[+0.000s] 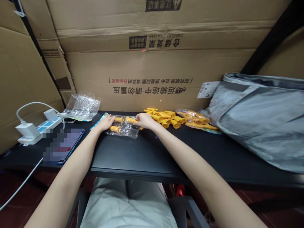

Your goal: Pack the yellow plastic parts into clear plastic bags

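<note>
Two yellow horns (115, 129) sit at the clear bag (130, 131) in the middle of the head view, where the left hand (105, 123) lies over the bag's left end, though I can't tell if its fingers pinch it, and the right hand (143, 121) pinches one more yellow horn (129, 119) just above the bag. Right of that hand is a yellow pile (175, 123) on the black counter (133, 155), then a filled bag (197, 119) beside a big gray sack (258, 120), while a phone (71, 144) lies at the left.
</note>
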